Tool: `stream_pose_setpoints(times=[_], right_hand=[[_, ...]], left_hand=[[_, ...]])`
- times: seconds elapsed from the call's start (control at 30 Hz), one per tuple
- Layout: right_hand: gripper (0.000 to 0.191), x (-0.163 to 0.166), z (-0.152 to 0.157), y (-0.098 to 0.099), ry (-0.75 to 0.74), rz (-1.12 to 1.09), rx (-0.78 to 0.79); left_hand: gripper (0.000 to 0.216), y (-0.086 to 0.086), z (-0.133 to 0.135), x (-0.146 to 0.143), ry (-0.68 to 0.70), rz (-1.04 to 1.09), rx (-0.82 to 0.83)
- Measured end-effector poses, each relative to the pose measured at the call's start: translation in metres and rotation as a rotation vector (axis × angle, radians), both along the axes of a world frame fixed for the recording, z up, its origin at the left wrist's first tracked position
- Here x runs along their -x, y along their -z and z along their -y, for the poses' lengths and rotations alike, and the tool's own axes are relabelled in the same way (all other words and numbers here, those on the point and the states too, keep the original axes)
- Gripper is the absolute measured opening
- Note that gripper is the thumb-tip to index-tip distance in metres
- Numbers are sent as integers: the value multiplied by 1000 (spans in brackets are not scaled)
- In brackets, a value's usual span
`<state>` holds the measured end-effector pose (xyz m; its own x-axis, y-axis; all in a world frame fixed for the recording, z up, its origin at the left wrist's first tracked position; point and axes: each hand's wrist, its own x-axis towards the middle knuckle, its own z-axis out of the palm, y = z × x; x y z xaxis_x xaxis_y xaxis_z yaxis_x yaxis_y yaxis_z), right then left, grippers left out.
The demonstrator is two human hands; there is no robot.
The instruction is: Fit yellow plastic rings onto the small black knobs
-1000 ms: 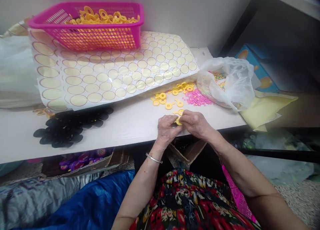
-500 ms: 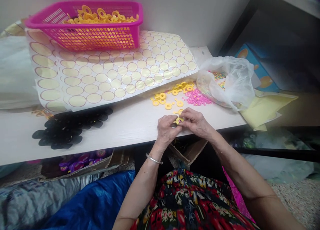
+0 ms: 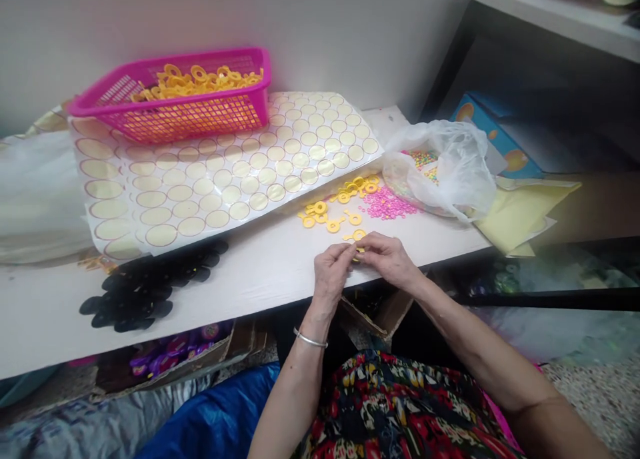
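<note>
Near the table's front edge my left hand [image 3: 333,267] and my right hand [image 3: 389,262] meet, fingertips pinched together. Between them is a small yellow plastic ring piece [image 3: 357,257], mostly covered by the fingers. Just beyond the fingertips lies another yellow ring piece with a short handle [image 3: 359,235]. More of these yellow ring pieces [image 3: 333,225] are strewn farther back, some overlapping. To their right spreads a heap of tiny pink beads [image 3: 387,204].
A pink basket [image 3: 195,116] full of yellow pieces stands on sheets of oval stickers [image 3: 227,216]. Black flat pieces [image 3: 145,289] lie at left. On the right are a clear plastic bag [image 3: 455,179] with coloured beads, yellow paper [image 3: 523,212] and a blue box [image 3: 495,129].
Both hands have closed in around the yellow ring piece, so its face, visible before with a dark and pink centre, is now mostly hidden. The whole view has shifted slightly.
</note>
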<state>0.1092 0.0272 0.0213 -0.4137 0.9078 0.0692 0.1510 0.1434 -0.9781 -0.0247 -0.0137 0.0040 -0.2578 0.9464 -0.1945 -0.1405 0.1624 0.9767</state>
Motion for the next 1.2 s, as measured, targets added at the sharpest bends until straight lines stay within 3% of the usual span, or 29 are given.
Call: stream_pose_setpoints(times=[0.13,0.27,0.37,0.67,0.83,1.07,1.13,1.2], right_hand=[[28,13,11,6,190,-209,339],[28,24,14,7,325,-254,434],[30,26,13,8,334,-244,508],[26,28,13,13,342,-203,473],[26,30,14,11,328,-212,473],[28,29,14,12,302,-297,484],[29,30,19,12,303,-388,510],[29,31,29,11,304,-502,565]], left_hand=[[28,1,0,-7,-39,-2,0],[26,2,1,-9,-67,0,-13],[24,0,0,-12,-104,29,14],[20,-3,-6,-23,-207,110,87],[37,2,-3,-23,-215,118,97],[54,0,3,-8,-32,243,-25],[64,-2,6,-5,-19,273,-48],[60,-3,9,-5,-41,259,-50]])
